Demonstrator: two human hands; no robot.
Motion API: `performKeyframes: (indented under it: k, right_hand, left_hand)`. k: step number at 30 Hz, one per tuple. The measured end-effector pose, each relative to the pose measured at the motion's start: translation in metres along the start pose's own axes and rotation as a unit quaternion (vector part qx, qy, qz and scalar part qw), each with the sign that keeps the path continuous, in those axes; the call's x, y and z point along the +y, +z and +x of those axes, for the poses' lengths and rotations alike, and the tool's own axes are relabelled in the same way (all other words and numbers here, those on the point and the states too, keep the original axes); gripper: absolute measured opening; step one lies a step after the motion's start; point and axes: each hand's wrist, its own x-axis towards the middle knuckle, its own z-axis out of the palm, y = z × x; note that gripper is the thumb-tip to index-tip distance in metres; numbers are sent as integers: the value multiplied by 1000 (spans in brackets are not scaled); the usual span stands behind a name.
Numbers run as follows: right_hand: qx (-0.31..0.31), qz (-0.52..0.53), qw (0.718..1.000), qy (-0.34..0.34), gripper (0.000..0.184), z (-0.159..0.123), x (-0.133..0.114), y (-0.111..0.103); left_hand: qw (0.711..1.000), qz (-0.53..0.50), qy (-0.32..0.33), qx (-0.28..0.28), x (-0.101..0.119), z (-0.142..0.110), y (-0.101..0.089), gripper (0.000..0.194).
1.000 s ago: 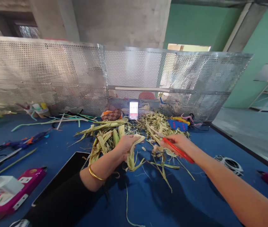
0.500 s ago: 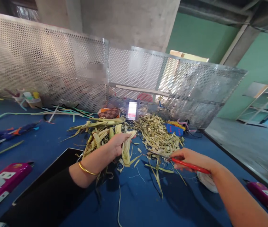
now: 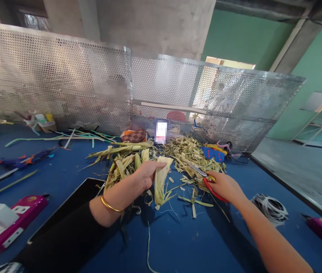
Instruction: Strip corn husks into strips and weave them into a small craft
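Observation:
A pale corn husk (image 3: pixel 161 181) hangs from my left hand (image 3: pixel 147 173), its thumb and fingers closed on the upper part and its frayed green end pointing down. My right hand (image 3: pixel 222 186) grips scissors (image 3: pixel 201 172) with red handles, the blades pointing up and left over a heap of cut husk scraps (image 3: pixel 188 151). The scissors are apart from the husk. Left of and behind my left hand lies a pile of longer husks (image 3: pixel 122 165). Loose strips lie between my hands on the blue table.
A dark flat tablet-like panel (image 3: pixel 67 206) lies by my left forearm. Magenta power strips (image 3: pixel 16 220) flank both sides. A coil of wire (image 3: pixel 270 208) lies right, a glue gun (image 3: pixel 24 159) left. A lit phone (image 3: pixel 161 131) stands before the perforated metal screen (image 3: pixel 93 83).
My right hand and the scissors have swung slightly, the blades now angled more upward. The husk in my left hand has turned broader side toward me. The whole view has shifted a little.

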Motion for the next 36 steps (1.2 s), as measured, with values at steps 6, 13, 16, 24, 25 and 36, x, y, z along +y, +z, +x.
performKeyframes:
  k: [6,13,16,24,25,36]
  right_hand:
    - [41,-57,998,-1,41,-8,1,13]
    - [69,-79,994,-2,42,-12,-5,14]
    - [143,30,989,-6,29,-21,-20,-1]
    - [-88,607,789,-23,38,-50,-99,-25]
    - [-73,606,792,-15,35,-50,-101,-23]
    - [83,622,778,27,23,-48,-82,-18]
  left_hand:
    - [999,-16,-32,21,10,-14,8,11]
    - [1000,-1,-14,10,3,-22,18,9]
    - [1000,7,3,3,-2,-28,27,16]
    - [987,94,117,-55,-17,-43,38,28]
    - [985,107,130,-45,-19,-43,38,30]
    - [946,277,168,4,-21,-33,32,18]
